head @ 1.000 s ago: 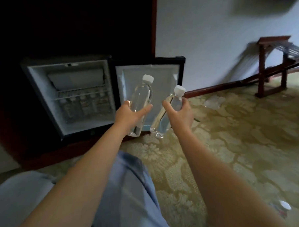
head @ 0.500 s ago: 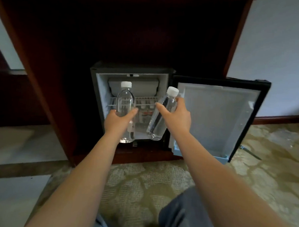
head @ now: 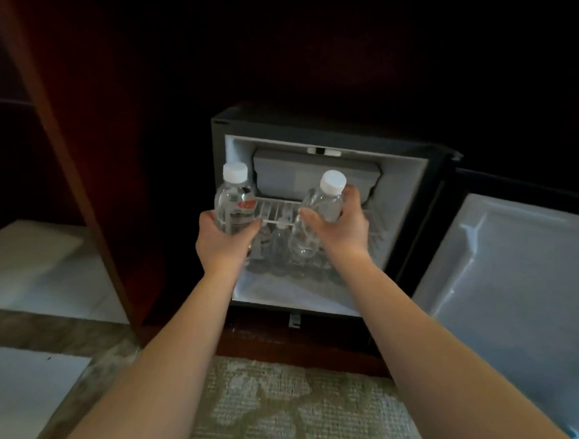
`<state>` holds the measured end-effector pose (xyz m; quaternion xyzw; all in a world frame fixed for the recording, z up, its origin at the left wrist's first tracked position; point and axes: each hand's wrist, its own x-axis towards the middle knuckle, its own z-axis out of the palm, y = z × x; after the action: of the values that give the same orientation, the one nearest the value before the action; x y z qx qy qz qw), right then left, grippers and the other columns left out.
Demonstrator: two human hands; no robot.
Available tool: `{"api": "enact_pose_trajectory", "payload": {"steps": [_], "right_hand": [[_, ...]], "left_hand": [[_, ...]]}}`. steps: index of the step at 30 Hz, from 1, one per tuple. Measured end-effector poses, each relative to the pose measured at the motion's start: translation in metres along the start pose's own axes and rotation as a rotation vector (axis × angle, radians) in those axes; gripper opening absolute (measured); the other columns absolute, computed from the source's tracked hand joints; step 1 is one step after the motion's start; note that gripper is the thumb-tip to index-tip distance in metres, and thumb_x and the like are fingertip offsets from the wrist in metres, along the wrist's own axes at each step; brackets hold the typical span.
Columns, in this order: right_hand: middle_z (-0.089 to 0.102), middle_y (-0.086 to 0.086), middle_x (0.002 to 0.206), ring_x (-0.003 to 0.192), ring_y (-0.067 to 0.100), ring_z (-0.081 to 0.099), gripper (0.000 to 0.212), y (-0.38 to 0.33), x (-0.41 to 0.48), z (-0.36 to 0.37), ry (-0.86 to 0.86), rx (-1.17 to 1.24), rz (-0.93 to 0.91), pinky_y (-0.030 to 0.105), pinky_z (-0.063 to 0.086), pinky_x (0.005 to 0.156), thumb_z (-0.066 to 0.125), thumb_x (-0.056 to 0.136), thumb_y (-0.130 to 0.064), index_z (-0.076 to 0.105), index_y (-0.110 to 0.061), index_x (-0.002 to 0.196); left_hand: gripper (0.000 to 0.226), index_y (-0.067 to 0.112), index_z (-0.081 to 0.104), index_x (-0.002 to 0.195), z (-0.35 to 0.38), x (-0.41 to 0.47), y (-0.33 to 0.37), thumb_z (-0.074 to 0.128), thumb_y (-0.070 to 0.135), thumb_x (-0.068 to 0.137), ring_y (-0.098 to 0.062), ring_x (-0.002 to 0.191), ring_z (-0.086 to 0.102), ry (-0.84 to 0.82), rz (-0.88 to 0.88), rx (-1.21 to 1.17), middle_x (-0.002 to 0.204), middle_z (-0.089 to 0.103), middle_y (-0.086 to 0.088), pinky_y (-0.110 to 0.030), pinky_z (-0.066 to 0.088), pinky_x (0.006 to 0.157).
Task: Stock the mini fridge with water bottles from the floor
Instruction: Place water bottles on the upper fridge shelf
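The mini fridge point(head: 405, 191) stands open inside a dark wooden cabinet. My left hand point(head: 222, 244) grips a clear water bottle point(head: 234, 200) with a white cap and a red label, held upright before the fridge's left edge. My right hand point(head: 339, 229) holds a second clear bottle point(head: 318, 217), tilted slightly, in front of the wire shelf point(head: 278, 210). Several bottles point(head: 278, 247) stand on the fridge floor behind my hands, partly hidden.
The fridge door point(head: 517, 289) hangs open to the right. A dark wooden cabinet post point(head: 68, 163) runs down at the left, with pale floor tiles point(head: 37, 268) beside it. Patterned carpet point(head: 293, 408) lies under my arms. A grey freezer box point(head: 316, 174) fills the fridge's top.
My view has moved closer and centred on the fridge. Both hands have carried their bottles forward, up to the fridge opening.
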<state>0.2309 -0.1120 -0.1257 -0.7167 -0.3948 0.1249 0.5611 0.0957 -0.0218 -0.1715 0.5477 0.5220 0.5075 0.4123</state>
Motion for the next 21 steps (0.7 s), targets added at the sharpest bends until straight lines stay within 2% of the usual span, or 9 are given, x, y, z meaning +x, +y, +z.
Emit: {"api": "enact_pose_trajectory", "payload": {"steps": [3,5,9,11,13,15,17,19,21], "right_hand": [[0.050,-0.011,0.109,0.100,0.009,0.049,0.063,0.006,0.028,0.030,-0.042,0.005,-0.071,0.024,0.039,0.079,0.076,0.080,-0.025,0.040,-0.019,0.131],[0.050,-0.010,0.110,0.102,0.010,0.049,0.064,0.009,0.045,0.049,-0.069,0.012,-0.081,0.025,0.041,0.080,0.076,0.080,-0.025,0.040,-0.020,0.132],[0.054,-0.004,0.118,0.100,0.010,0.048,0.064,0.014,0.075,0.084,-0.088,0.000,-0.116,0.026,0.041,0.075,0.075,0.080,-0.024,0.040,-0.023,0.133],[0.055,-0.002,0.116,0.100,0.011,0.050,0.057,0.015,0.088,0.097,-0.093,0.002,-0.124,0.024,0.042,0.072,0.075,0.080,-0.024,0.042,-0.024,0.127],[0.053,-0.006,0.107,0.096,0.011,0.051,0.049,0.013,0.100,0.106,-0.095,0.007,-0.134,0.019,0.042,0.069,0.075,0.080,-0.025,0.042,-0.025,0.117],[0.053,-0.008,0.107,0.097,0.008,0.050,0.050,0.010,0.109,0.112,-0.094,0.011,-0.144,0.020,0.043,0.073,0.075,0.081,-0.025,0.044,-0.023,0.120],[0.057,-0.003,0.118,0.102,0.006,0.046,0.055,0.009,0.115,0.116,-0.096,0.013,-0.143,0.021,0.041,0.080,0.075,0.081,-0.026,0.045,-0.019,0.128],[0.055,-0.001,0.130,0.106,0.005,0.044,0.058,0.008,0.120,0.120,-0.098,0.023,-0.122,0.020,0.037,0.083,0.073,0.083,-0.027,0.045,-0.018,0.133],[0.049,-0.001,0.140,0.124,0.010,0.045,0.062,0.007,0.127,0.124,-0.093,0.026,-0.099,0.022,0.036,0.091,0.071,0.084,-0.030,0.043,-0.018,0.137]], "left_hand": [[0.048,0.013,0.051,0.105,0.008,0.022,-0.017,0.081,0.028,0.070,-0.008,0.083,0.058,0.067,0.024,-0.092,0.090,0.058,0.008,-0.014,0.042,0.065],[0.044,0.013,0.053,0.103,0.011,0.034,-0.028,0.081,0.023,0.071,0.004,0.075,0.060,0.085,0.032,-0.145,0.086,0.060,0.012,-0.004,0.042,0.055],[0.044,0.011,0.054,0.105,0.015,0.050,-0.045,0.081,0.020,0.072,0.018,0.070,0.059,0.091,0.075,-0.178,0.086,0.061,0.012,0.000,0.042,0.056],[0.043,0.012,0.052,0.106,0.017,0.058,-0.046,0.080,0.016,0.073,0.017,0.067,0.059,0.096,0.074,-0.212,0.085,0.061,0.011,-0.001,0.043,0.053],[0.043,0.013,0.052,0.106,0.018,0.065,-0.046,0.079,0.015,0.073,0.008,0.067,0.063,0.106,0.066,-0.232,0.085,0.061,0.007,-0.004,0.043,0.050],[0.045,0.015,0.053,0.105,0.018,0.071,-0.049,0.081,0.020,0.070,-0.001,0.073,0.065,0.106,0.058,-0.213,0.087,0.064,0.005,-0.009,0.047,0.053],[0.047,0.018,0.053,0.104,0.016,0.075,-0.052,0.083,0.025,0.068,0.000,0.077,0.063,0.104,0.047,-0.183,0.086,0.063,0.009,-0.010,0.047,0.058],[0.047,0.019,0.052,0.103,0.014,0.077,-0.055,0.083,0.026,0.068,0.003,0.073,0.060,0.106,0.035,-0.171,0.083,0.060,0.012,-0.006,0.044,0.052],[0.048,0.019,0.051,0.103,0.011,0.078,-0.056,0.083,0.027,0.068,0.005,0.071,0.057,0.122,0.029,-0.151,0.083,0.058,0.014,-0.005,0.044,0.053]]}}
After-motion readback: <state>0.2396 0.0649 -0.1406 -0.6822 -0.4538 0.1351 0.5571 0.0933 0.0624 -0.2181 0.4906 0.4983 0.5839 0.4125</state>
